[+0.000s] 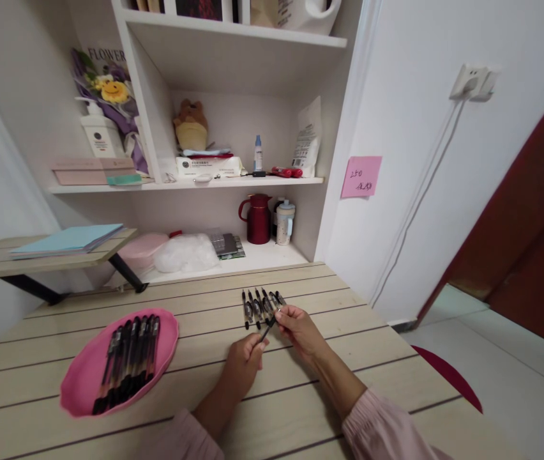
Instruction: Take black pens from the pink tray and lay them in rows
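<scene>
In front of me, a dark pen (pixel 267 329) is held slantwise over the table between both hands. My left hand (pixel 244 363) is closed round its lower end. At its upper end, my right hand (pixel 297 327) is closed in a pinch, and the fingers partly hide that end. Just beyond my hands lie several black pen parts (pixel 255 305), slim barrels and short caps, side by side on the wood. To the left, a pink scalloped tray (pixel 71 391) bears several black pens (pixel 131 358) laid in a row.
The slatted wooden table (pixel 195 409) meets a white shelf unit (pixel 234 185). On its lowest shelf stand a dark red jug (pixel 258 220) and a pale cup (pixel 284 223). A small raised stand (pixel 56 262) with blue papers (pixel 68 239) is at the left.
</scene>
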### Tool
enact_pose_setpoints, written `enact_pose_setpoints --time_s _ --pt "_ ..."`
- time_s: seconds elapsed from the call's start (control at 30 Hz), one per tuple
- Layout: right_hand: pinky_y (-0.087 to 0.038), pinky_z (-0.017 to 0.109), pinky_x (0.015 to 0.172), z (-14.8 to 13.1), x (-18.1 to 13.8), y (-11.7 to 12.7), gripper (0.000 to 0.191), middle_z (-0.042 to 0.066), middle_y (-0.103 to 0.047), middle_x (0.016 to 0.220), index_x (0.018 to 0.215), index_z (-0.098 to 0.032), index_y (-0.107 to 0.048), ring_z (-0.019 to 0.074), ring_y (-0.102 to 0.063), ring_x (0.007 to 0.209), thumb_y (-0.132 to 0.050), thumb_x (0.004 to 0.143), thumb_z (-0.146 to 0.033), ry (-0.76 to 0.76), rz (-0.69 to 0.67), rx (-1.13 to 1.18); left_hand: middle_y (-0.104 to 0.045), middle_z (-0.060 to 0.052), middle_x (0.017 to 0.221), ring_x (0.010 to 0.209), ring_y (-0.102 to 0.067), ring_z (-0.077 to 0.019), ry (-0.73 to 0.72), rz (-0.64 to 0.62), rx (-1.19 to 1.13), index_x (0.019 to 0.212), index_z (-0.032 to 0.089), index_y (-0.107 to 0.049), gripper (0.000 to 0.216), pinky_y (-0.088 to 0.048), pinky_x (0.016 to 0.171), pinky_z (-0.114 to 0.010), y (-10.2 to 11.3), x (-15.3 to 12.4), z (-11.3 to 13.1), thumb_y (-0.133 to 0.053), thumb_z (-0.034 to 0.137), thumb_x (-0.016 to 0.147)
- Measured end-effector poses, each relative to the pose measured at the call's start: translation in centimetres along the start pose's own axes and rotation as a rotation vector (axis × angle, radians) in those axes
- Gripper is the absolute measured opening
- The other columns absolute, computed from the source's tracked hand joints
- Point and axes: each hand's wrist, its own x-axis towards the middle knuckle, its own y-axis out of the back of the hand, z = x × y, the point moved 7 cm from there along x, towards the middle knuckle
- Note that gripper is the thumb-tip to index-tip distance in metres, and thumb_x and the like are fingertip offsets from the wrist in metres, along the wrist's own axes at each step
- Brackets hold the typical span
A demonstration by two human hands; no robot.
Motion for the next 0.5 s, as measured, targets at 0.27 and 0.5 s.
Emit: enact_pose_setpoints --time_s 0.27,0.5 --pt "-0.026 0.016 0.038 0.00 0.07 -0.21 0.035 0.000 -0.057 0.061 0.075 -0.014 -0.063 0.0044 -0.042 0.045 -0.079 0.054 -0.037 -0.035 -0.072 0.067 -0.046 0.005 0.047 0.048 -0.043 -0.0115 -0.007 -0.008 0.002 0.081 0.015 -0.061 0.028 -0.034 0.052 -0.022 -0.12 0.10 -0.23 -0.042 0.036 0.080" --pt "-0.024 0.017 0.037 0.14 0.09 -0.20 0.034 -0.002 -0.055 0.056 0.074 -0.015 -0.062 0.0046 -0.040 0.042 -0.075 0.058 -0.041 -0.031 -0.075 0.040 -0.045 0.005 0.047 0.048 -0.042 -0.0111 -0.020 -0.016 0.016 0.077 0.016 -0.059 0.027 -0.033 0.051 -0.022 -0.17 0.01 0.02 -0.041 0.036 0.081"
